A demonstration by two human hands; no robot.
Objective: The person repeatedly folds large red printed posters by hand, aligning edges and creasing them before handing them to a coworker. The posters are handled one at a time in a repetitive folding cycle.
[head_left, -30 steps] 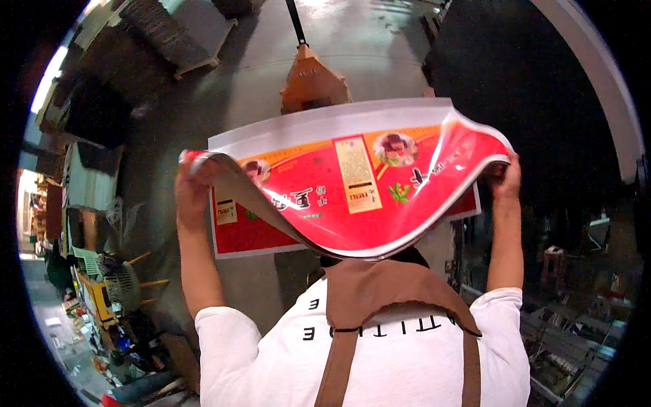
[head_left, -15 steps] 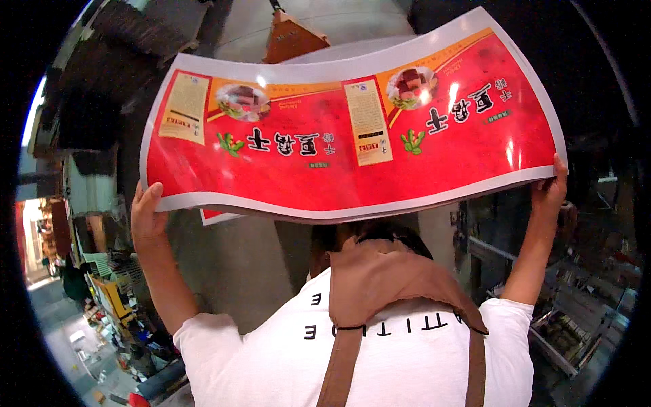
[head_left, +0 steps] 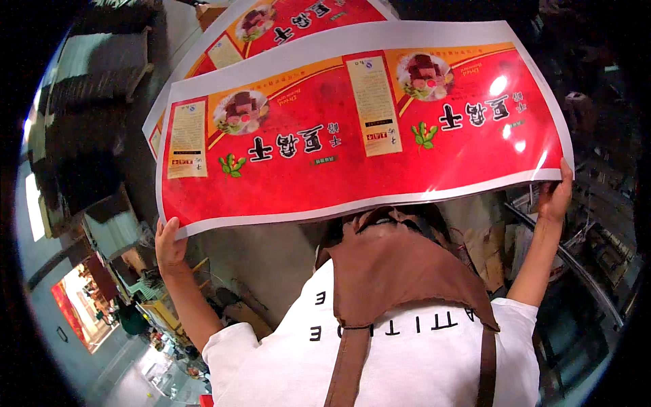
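Stretched across the view is a wide printed sheet (head_left: 285, 186), glossy red and orange with white margins, food pictures and cream panels. It bows between my hands; whether more sheets lie under it I cannot tell. My left hand (head_left: 171, 247) grips its near left corner, thumb on top. At the near right corner my right hand (head_left: 557, 195) is closed on the edge, with its other fingers partly hidden beneath. Behind the far edge another sheet (head_left: 319, 15) with the same print shows, partly covered by the one I hold.
A brown apron (head_left: 407, 271) hangs over my white shirt. Stacked dark layered material (head_left: 102, 78) stands at the far left, with cluttered shelving and a bright opening (head_left: 85, 305) below it. On the right runs a metal rail (head_left: 590, 281) beside dim racks.
Both hands have shifted slightly right and down in view with the sheet. A matching sheet now shows beyond its far edge. The surroundings have swung in view.
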